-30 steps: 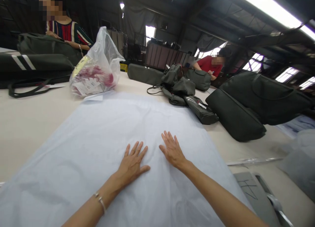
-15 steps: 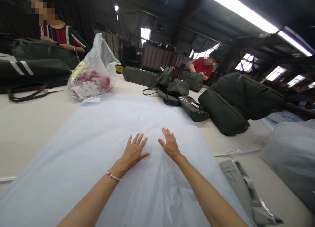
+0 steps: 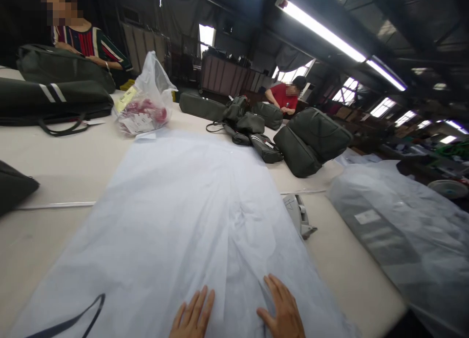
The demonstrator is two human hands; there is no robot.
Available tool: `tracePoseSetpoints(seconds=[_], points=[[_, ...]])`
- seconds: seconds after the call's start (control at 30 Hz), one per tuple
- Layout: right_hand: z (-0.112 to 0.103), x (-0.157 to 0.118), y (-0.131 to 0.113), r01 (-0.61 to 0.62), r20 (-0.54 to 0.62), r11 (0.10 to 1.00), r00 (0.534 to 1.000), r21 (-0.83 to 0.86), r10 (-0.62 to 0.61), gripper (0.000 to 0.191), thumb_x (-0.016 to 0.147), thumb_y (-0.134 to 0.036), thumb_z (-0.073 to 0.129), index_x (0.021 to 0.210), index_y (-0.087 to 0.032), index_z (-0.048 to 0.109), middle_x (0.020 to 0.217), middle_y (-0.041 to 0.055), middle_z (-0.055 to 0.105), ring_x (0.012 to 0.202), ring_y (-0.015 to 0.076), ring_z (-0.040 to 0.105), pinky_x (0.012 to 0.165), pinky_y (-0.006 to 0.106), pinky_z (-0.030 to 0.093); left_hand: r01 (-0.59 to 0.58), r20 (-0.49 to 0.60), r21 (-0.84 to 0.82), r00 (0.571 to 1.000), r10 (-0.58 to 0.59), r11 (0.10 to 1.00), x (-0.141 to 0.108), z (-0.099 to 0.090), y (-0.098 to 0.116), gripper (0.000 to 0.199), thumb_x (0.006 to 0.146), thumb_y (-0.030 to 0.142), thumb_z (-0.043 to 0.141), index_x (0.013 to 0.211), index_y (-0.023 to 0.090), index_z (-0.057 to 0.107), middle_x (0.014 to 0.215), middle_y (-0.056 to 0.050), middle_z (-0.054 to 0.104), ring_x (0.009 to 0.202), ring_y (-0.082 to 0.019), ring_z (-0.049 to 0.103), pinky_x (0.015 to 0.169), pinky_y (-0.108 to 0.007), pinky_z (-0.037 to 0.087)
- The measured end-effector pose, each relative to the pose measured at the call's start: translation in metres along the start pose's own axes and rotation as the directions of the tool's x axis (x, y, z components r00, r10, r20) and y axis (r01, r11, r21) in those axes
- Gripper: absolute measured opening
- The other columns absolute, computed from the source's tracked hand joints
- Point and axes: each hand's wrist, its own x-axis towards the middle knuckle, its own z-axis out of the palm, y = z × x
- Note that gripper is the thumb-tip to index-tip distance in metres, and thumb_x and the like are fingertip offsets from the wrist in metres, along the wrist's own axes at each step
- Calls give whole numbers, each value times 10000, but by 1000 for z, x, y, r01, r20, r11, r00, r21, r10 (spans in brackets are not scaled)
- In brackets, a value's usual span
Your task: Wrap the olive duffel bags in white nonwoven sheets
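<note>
A large pale translucent sheet (image 3: 164, 196) lies along the table, with creases running down its right half. Near the bottom edge my left hand (image 3: 193, 314) rests flat on it, fingers stretched out and holding nothing. My right hand (image 3: 282, 311) lies to the right of it on the same sheet, fingers spread, thumb towards the left hand. A dark strap (image 3: 86, 313) loops over the sheet at the lower left. At the sheet's right edge is a grey tape dispenser-like tool (image 3: 297, 213), partly covered.
A clear plastic bag (image 3: 144, 108) with red contents stands beyond the sheet. Dark green bags (image 3: 311, 137) are piled at the back right, more (image 3: 54, 101) at the left. A plastic-wrapped bundle (image 3: 399, 240) sits at the right. Two people stand across the table.
Both hands have moved down the sheet towards the near edge, still open. The view has shifted, showing the strap and a dark corner at the left and more of the wrapped bundle.
</note>
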Motion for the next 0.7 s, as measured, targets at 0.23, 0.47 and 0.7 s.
tracePoseSetpoints(seconds=[0.23, 0.47, 0.7], points=[[-16, 53, -21, -465, 109, 824, 883, 324, 456, 262, 819, -450, 544, 798, -212, 651, 872, 100, 685, 906, 266, 605, 883, 389, 441, 114, 74, 63, 990, -118, 992, 5, -57, 29, 433, 825, 97, 496, 1223, 212, 621, 1342, -97, 598, 1255, -272, 510, 1047, -459, 350], [-80, 116, -6, -601, 447, 622, 796, 502, 408, 397, 764, -593, 529, 661, -209, 535, 616, -10, 574, 633, 166, 532, 622, 291, 433, 106, -79, -252, 988, -130, 962, 9, -85, 28, 206, 884, 150, 419, 919, 191, 617, 1010, -67, 655, 980, -227, 590, 896, -382, 415], [-86, 103, -25, -779, 783, 388, 591, 492, 194, 518, 593, -691, 674, 715, -190, 626, 713, 63, 689, 649, 214, 639, 637, 356, 526, 376, 381, -901, 925, -21, 219, 33, -70, 80, 708, 783, 512, 629, 1362, 169, 408, 1454, -206, 429, 1227, -295, 522, 878, -400, 499]])
